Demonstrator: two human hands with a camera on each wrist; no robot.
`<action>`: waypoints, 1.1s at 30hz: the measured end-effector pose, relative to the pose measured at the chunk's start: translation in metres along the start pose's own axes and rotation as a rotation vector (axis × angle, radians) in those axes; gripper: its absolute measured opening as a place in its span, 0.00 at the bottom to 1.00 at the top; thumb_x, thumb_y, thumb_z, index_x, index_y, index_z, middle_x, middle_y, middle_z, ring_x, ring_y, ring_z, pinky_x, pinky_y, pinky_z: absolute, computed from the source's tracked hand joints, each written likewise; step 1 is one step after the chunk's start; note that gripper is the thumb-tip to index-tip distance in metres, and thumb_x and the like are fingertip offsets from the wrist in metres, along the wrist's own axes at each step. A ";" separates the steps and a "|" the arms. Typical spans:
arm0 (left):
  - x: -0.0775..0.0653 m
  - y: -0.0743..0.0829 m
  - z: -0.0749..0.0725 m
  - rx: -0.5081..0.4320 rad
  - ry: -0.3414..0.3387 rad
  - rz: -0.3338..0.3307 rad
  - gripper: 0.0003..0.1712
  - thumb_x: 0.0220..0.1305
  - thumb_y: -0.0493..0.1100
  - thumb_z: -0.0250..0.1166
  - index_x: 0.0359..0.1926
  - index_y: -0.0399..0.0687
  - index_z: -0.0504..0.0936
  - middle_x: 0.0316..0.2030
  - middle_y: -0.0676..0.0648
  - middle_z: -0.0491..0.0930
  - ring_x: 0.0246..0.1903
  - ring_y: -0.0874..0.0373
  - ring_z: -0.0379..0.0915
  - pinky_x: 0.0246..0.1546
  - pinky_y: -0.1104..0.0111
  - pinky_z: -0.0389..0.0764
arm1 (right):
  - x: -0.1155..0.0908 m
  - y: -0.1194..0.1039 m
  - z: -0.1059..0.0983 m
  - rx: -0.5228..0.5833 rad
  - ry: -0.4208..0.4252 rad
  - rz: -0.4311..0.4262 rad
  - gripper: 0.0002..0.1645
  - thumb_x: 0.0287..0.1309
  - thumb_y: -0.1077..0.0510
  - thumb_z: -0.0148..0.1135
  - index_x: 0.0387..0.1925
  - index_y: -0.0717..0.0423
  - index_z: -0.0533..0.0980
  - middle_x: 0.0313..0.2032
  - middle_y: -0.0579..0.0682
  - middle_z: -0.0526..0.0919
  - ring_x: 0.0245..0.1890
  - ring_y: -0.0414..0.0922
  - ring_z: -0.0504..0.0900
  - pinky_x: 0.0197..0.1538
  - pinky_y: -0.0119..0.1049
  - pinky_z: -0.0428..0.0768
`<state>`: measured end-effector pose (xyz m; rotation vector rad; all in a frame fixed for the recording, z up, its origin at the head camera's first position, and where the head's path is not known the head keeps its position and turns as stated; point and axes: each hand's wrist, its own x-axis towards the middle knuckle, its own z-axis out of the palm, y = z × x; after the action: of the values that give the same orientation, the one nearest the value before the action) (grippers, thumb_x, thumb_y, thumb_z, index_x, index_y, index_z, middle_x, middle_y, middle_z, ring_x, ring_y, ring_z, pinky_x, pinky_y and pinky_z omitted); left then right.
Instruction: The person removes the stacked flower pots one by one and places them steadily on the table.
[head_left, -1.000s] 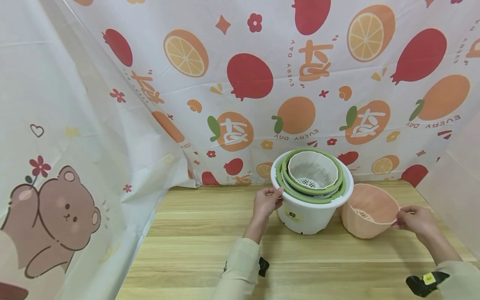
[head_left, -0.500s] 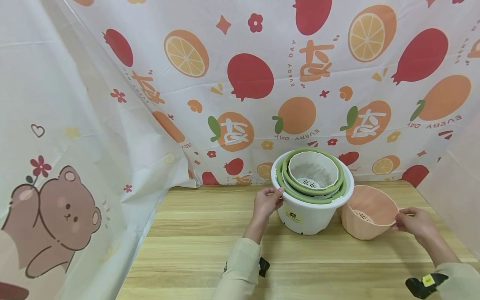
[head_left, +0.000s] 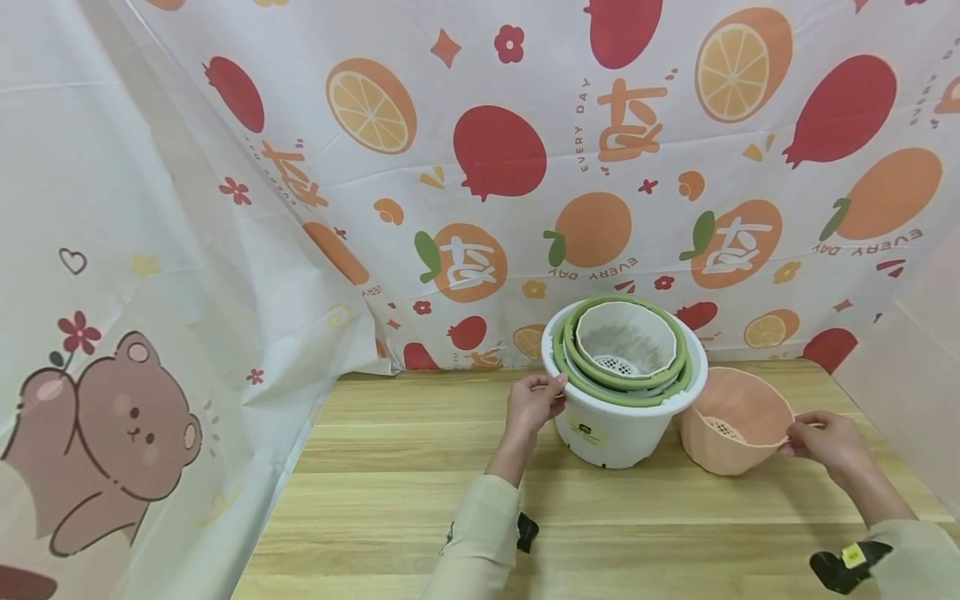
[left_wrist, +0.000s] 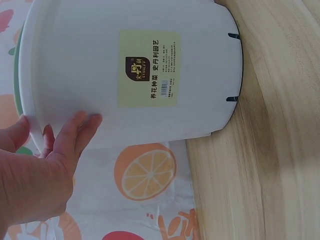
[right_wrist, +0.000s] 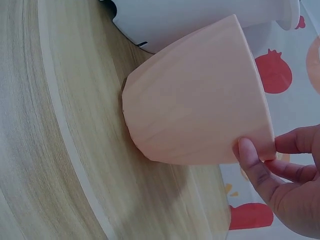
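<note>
A large white flowerpot (head_left: pixel 615 433) stands upright on the table, a yellow label (left_wrist: pixel 149 68) on its side. Nested inside it are green-rimmed pots (head_left: pixel 637 398) and a smaller white pot (head_left: pixel 637 333) with a perforated bottom. My left hand (head_left: pixel 531 407) grips the big pot's rim at its left, thumb at the edge and fingers against the outer wall. To the right, a pink flowerpot (head_left: pixel 727 454) stands on the table close beside the white one. My right hand (head_left: pixel 828 442) pinches its rim on the right side. The pink pot's inside shows only in the head view.
Behind the pots hangs a white curtain (head_left: pixel 498 75) printed with fruit, meeting the table's back edge. Another sheet (head_left: pixel 225 333) with a bear print hangs at the left. The wooden table (head_left: pixel 390 475) stretches left and in front of the pots.
The pink pot and my right hand have shifted very slightly left, towards the white pot. My left hand and the nested pots stay in place.
</note>
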<state>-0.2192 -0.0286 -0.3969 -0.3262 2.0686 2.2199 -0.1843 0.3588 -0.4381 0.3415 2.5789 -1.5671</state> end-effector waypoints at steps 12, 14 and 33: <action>0.001 -0.001 -0.001 -0.013 -0.005 0.002 0.14 0.59 0.43 0.64 0.37 0.34 0.77 0.30 0.42 0.79 0.30 0.55 0.78 0.36 0.67 0.82 | 0.003 -0.001 0.000 0.008 -0.020 -0.020 0.25 0.61 0.66 0.42 0.50 0.87 0.54 0.25 0.52 0.77 0.23 0.41 0.81 0.32 0.35 0.83; 0.001 -0.001 -0.001 -0.015 -0.006 0.005 0.14 0.59 0.43 0.64 0.37 0.34 0.77 0.30 0.42 0.80 0.30 0.55 0.78 0.36 0.67 0.82 | 0.004 -0.002 0.000 -0.005 -0.017 -0.013 0.25 0.61 0.66 0.42 0.51 0.87 0.54 0.26 0.53 0.77 0.23 0.41 0.81 0.32 0.35 0.83; 0.000 0.000 0.000 -0.004 0.000 -0.013 0.13 0.59 0.43 0.64 0.36 0.35 0.78 0.28 0.43 0.79 0.29 0.56 0.78 0.34 0.69 0.82 | 0.012 -0.005 0.003 0.024 -0.014 0.007 0.24 0.61 0.66 0.42 0.50 0.87 0.55 0.27 0.56 0.76 0.23 0.41 0.81 0.31 0.34 0.83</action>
<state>-0.2195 -0.0286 -0.3971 -0.3385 2.0567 2.2172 -0.1971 0.3554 -0.4377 0.3405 2.5474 -1.5939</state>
